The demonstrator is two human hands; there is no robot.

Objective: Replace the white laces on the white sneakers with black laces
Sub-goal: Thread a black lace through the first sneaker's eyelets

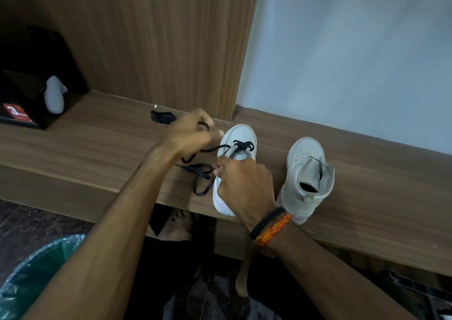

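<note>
Forearms fill the near frame; right wrist wears a black band and an orange band (272,228)

Right hand (245,187) wraps over the collar of the left sneaker (241,137), fingers curled round the shoe, steadying it on the bench (367,185). Left hand (193,134) is raised just left of the toe, fingers curled and pinching a black lace (212,148) that runs taut into the shoe's lowest eyelets. The slack of that lace lies looped on the bench by the shoe's left side

Progress, as judged: only the first crossing or so near the toe is threaded in black; upper eyelets are hidden by the right hand, so likely still to lace. No white lace shows on this shoe. Right sneaker (305,172) stands just beside it, tongue loose, apparently unlaced, still to do. A second black lace, bundled (162,117), waits near the back panel

Bench is wood-grain, set against a matching wood panel (159,38); pale wall (354,50) to the right. A black box (29,79) with something white inside it sits far left. Below: dark tiled floor, bare feet, a bin with a green liner (39,270)
</note>
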